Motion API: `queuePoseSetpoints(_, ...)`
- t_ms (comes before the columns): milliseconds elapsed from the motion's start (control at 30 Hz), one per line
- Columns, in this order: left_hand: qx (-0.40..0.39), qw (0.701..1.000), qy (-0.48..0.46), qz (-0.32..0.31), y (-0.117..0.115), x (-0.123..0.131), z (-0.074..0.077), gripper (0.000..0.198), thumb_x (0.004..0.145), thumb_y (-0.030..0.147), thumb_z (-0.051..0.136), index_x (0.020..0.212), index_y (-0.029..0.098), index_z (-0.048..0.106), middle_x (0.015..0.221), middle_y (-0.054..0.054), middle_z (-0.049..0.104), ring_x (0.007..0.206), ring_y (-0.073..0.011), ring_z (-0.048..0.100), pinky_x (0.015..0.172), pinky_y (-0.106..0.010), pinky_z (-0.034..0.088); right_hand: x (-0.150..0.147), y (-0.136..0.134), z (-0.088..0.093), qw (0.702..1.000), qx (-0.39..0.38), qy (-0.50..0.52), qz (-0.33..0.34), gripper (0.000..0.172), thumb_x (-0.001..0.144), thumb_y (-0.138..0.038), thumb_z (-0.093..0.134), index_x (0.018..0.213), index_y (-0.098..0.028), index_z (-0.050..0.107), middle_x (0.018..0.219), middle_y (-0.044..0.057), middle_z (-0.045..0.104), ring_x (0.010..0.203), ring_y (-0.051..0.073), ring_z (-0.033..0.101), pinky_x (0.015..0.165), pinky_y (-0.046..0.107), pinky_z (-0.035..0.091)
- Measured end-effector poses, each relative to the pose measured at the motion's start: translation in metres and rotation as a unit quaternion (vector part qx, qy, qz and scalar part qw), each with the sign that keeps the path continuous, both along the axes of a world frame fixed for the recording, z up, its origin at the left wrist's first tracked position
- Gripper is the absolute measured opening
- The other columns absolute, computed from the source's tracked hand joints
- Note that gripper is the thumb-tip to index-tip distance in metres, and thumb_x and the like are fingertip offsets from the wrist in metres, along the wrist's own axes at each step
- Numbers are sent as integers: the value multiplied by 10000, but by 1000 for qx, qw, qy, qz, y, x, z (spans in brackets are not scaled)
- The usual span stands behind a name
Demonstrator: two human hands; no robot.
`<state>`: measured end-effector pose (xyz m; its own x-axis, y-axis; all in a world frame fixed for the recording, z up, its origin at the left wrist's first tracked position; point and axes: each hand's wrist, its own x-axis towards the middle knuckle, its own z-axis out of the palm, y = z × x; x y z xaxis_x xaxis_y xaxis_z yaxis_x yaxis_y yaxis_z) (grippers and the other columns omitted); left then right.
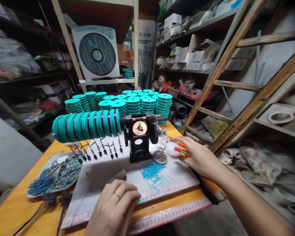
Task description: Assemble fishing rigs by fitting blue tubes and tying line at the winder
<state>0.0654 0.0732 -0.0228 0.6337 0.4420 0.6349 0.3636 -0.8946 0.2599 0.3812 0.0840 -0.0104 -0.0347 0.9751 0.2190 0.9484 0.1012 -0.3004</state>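
My left hand (115,203) is low at the front of the white board (95,183), its fingers curled together. A bit of blue shows at its fingertips; what they hold is mostly hidden. My right hand (199,155) closes around the red-and-orange-handled hand tool (182,150) at the board's right side, by a small dish of metal rings (160,156). Between the hands lies a loose pile of thin blue pieces (152,172). Behind them stands a black winding machine (139,141) with a dial, carrying a row of teal spools (86,124) on its shaft.
Several small swivel-like pieces (100,149) hang below the spools. On the left, a white tray (30,195) holds many blue and dark small parts. Stacks of teal spools (132,101) stand behind. A box fan (97,52), a wooden ladder (222,65) and crowded shelves surround the table.
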Motion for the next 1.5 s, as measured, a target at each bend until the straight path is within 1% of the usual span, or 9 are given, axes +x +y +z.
queuePoseSetpoints(167, -36, 999, 36, -8, 0, 2, -10, 225, 891, 15, 507, 1046, 170, 553, 977, -37, 619, 919, -152, 497, 761, -276, 420, -22, -42, -6, 996, -63, 32, 54, 104, 846, -201, 537, 898, -254, 609, 973, 9, 592, 854, 159, 589, 730, 279, 439)
queuePoseSetpoints(400, 21, 988, 46, 147, 1, -14, -15, 178, 901, 66, 517, 1047, 151, 570, 1125, -97, 573, 1072, -206, 472, 867, -346, 379, -36, -43, -25, 992, -111, 32, 40, 208, 779, -24, 428, 847, -191, 533, 862, 39, 574, 802, 204, 553, 687, 328, 383)
queuePoseSetpoints(700, 14, 998, -11, 65, -17, 11, -31, 137, 907, 127, 553, 959, 214, 644, 1020, 64, 702, 939, -170, 577, 841, -311, 373, -27, -42, -34, 990, -130, 23, 57, 222, 759, 8, 374, 841, -180, 460, 860, 63, 550, 781, 219, 516, 684, 342, 358)
queuePoseSetpoints(867, 72, 994, -45, 65, -26, 25, -40, 223, 967, 178, 469, 832, 192, 645, 936, 40, 731, 845, -137, 649, 787, -282, 399, -37, -42, -15, 990, -101, 60, 76, 341, 656, 73, 391, 867, -187, 453, 848, 30, 542, 808, 184, 521, 707, 305, 372)
queuePoseSetpoints(1000, 97, 988, -71, 95, -32, 36, -44, 310, 983, 165, 416, 784, 184, 653, 896, 31, 734, 825, -145, 662, 769, -297, 423, -87, -45, 13, 968, -93, 156, 174, 417, 604, 90, 393, 882, -208, 479, 834, -4, 544, 746, 150, 518, 641, 260, 366)
queuePoseSetpoints(1100, 108, 983, -81, 122, -34, 41, -42, 326, 970, 132, 409, 764, 180, 656, 806, -1, 721, 737, -138, 648, 704, -273, 451, -130, -38, 17, 967, -110, 85, 214, 353, 668, 31, 472, 919, -212, 524, 902, 18, 566, 703, 175, 525, 574, 291, 317)
queuePoseSetpoints(1267, 91, 987, -90, 94, -35, 21, -38, 273, 967, 158, 439, 832, 187, 674, 855, 7, 716, 802, -144, 621, 762, -270, 455, -155, -16, 2, 972, -132, -97, 167, 221, 806, -26, 475, 947, -152, 589, 931, 84, 581, 590, 192, 499, 507, 325, 140)
queuePoseSetpoints(1400, -20, 989, -99, 107, -31, -9, -32, 186, 939, 128, 478, 945, 193, 652, 1009, -49, 655, 914, -172, 547, 790, -301, 445, -139, -15, -3, 975, -138, -67, 161, 279, 811, -25, 434, 941, -201, 606, 943, 50, 564, 689, 190, 556, 556, 312, 252)
queuePoseSetpoints(1500, -58, 985, -30, 159, -20, -17, -25, 196, 889, 65, 525, 1001, 181, 635, 957, -72, 606, 878, -194, 501, 745, -342, 432, -125, -23, -5, 977, -138, -2, 161, 413, 710, 21, 410, 953, -237, 622, 923, 35, 544, 800, 203, 572, 668, 317, 352)
